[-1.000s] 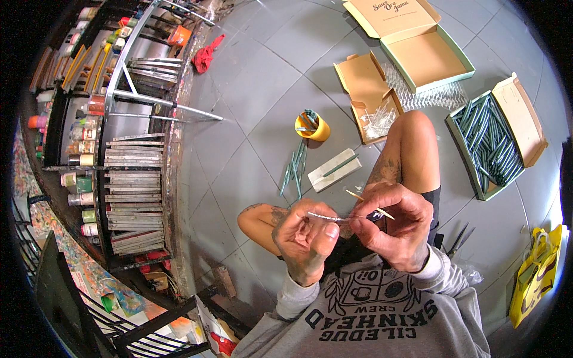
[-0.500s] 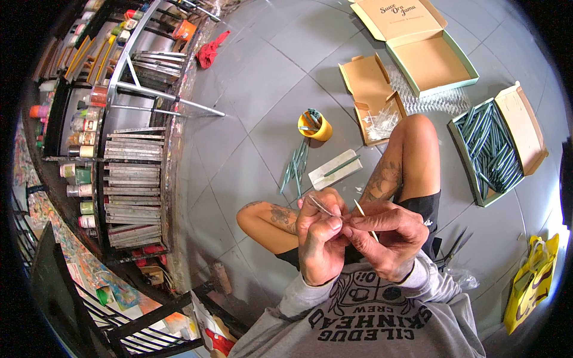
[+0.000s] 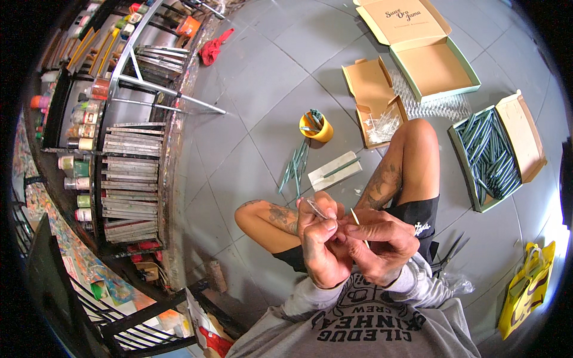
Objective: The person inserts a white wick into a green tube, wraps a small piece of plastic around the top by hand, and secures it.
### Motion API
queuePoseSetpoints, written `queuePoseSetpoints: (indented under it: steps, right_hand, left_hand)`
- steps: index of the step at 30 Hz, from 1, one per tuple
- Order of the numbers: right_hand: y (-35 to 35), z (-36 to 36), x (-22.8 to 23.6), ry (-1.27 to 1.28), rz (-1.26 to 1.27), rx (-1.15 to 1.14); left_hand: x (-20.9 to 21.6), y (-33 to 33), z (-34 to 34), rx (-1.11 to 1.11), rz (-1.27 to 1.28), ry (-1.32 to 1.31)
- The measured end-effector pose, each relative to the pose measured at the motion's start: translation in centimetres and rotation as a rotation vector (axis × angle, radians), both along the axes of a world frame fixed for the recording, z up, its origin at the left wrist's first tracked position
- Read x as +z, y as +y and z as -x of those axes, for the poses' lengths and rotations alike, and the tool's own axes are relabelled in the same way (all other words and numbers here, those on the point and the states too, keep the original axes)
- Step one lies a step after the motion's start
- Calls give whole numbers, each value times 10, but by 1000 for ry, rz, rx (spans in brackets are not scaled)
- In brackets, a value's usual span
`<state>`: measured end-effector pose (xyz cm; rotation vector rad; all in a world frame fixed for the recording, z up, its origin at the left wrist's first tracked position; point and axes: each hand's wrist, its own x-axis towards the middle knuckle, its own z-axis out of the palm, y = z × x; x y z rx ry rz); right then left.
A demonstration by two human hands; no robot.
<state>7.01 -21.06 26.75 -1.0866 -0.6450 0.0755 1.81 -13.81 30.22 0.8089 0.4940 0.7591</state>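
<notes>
1. Here, the left hand (image 3: 325, 253) pinches a thin clear strip (image 3: 314, 209) between thumb and fingers, the strip's far end sticking up past the fingertips.
2. The right hand (image 3: 385, 247) grips a pale wooden stick (image 3: 355, 216) between its thumb and fingers, one pointed end poking out above them. Whether it also pinches the strip cannot be told, as the fingers hide that spot.
3. Both hands meet in front of the chest of a grey sweater (image 3: 364, 337), thumbs close together, so the strip and the stick are right beside each other.
4. Beyond the hands, on the floor (image 3: 256, 143), a white slab (image 3: 339, 178) bears one green pencil (image 3: 343, 167). Loose pencils (image 3: 293, 164) lie to its left, and a yellow cup (image 3: 325, 132) with more pencils in it stands just behind them.
5. Near the raised right knee (image 3: 415, 140), a small open box (image 3: 366, 83) holds a pile of clear and white pieces (image 3: 382, 127). A larger open box (image 3: 436, 67) sits behind it, partly over bubble wrap (image 3: 439, 107).
6. Farther right, another open box (image 3: 521, 137) is filled with green pencils (image 3: 486, 155), and a yellow bag (image 3: 525, 295) is nearer the person.
</notes>
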Motion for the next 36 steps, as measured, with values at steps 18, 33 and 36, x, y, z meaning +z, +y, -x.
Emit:
queuePoseSetpoints:
  steps: [18,33,36]
  right_hand:
    - [3,-2,1,-121,10,-19]
    - [-5,8,11,313,102,2]
    - [-6,10,11,597,55,77]
  left_hand:
    - [-6,-4,0,170,-20,86]
    - [-7,7,10,4,-108,149]
    - [-12,16,14,-65,-229,161]
